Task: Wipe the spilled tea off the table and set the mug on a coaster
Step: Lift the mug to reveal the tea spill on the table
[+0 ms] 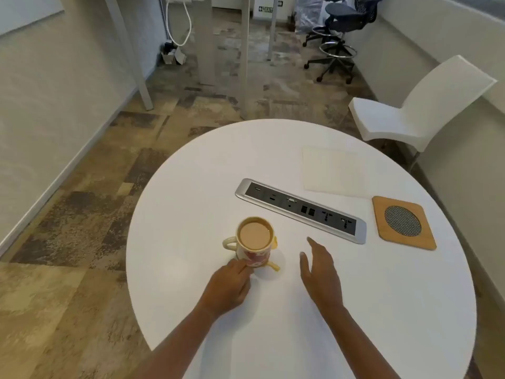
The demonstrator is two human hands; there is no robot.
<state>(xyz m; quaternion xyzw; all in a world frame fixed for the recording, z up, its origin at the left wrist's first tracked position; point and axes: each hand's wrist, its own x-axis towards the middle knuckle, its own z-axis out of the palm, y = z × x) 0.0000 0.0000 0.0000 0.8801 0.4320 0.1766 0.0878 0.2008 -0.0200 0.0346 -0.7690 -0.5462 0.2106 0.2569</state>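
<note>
Office meeting room: round table (pixel 191 187) with built-in socket strip (pixel 300 210), swivel chairs (pixel 341 20).

Left hand (pixel 226 285) touches the tea-filled mug (pixel 255 257) on the table (pixel 273 160); right hand (pixel 322 274), straight-fingered, is near.

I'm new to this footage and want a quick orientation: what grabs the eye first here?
A mug full of milky tea stands near the left edge of the round white table, the left hand gripping its base, a tea streak beside it. To the right lies a wooden coaster with a mesh centre, past a socket strip; the right hand hovers open.
</note>
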